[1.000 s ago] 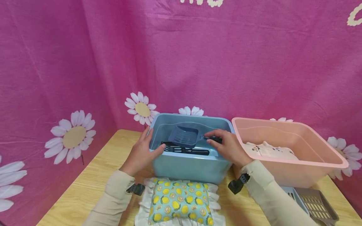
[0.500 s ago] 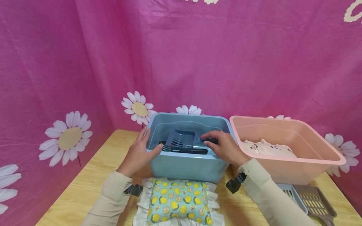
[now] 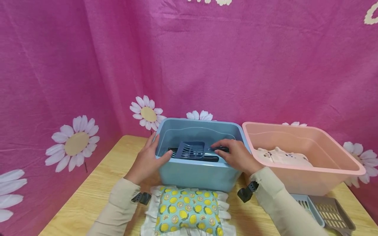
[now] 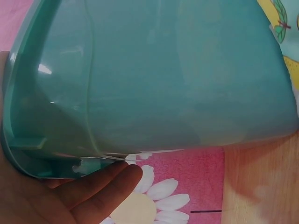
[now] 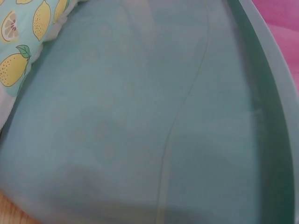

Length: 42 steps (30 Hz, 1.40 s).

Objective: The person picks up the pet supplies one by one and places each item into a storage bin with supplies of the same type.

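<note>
1. Pinching, with thumb and fingers of the right hand (image 3: 237,155), the handle of a dark blue, slotted plastic scoop (image 3: 192,150).
2. Holding the scoop inside a glossy blue, rectangular plastic bin (image 3: 200,176), close to the front edge, leaving open room toward the back wall.
3. Overlapping a black-handled plastic utensil (image 3: 211,159) with the scoop's head; not telling whether in contact.
4. Resting the left hand (image 3: 148,160), with straight fingers, against the bin's left front corner.
5. Seeing a lemon-print, white-frilled fabric cushion (image 3: 189,209) just before the bin, and a pink plastic bin (image 3: 313,180) close beside its right edge.
</note>
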### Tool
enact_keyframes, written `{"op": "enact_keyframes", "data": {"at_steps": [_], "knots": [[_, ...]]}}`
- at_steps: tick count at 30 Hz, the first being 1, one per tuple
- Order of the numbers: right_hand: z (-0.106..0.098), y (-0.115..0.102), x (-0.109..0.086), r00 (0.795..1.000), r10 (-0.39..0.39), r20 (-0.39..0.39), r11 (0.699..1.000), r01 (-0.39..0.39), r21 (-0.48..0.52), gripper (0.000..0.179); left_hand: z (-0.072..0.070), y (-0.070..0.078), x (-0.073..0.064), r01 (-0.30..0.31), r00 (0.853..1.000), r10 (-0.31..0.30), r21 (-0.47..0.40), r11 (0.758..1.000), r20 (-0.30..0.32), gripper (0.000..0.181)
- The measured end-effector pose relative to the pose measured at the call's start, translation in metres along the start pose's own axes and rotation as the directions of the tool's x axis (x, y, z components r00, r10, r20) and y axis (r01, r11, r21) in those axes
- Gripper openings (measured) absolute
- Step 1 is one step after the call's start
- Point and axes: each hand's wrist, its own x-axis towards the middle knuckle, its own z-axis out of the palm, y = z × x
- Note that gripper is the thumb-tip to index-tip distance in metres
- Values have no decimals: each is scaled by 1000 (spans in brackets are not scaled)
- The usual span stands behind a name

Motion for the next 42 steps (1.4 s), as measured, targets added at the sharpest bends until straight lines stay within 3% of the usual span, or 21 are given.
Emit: {"op": "enact_keyframes", "data": {"at_steps": [8,21,28,37,42], "knots": [[-2,-2,-2,999,15,40,1000,-14,-13,21,2,1,-2,-9,1000,9,1,1000,-4,90],[6,3,-14,998,6,63,999,-9,51,26,7,-1,-14,58,998,-57,-24,998,36,90],[13,3,-15,999,-10,54,999,8,42,25,7,-6,-16,43,998,-43,-1,999,43,90],[4,1,-4,997,18,80,999,-21,42,26,2,-2,-6,26,999,-25,-7,1000,24,92],[-2,2,0,991,-15,132,998,8,55,27,-2,1,-1,18,1000,-18,-15,1000,18,91]]}}
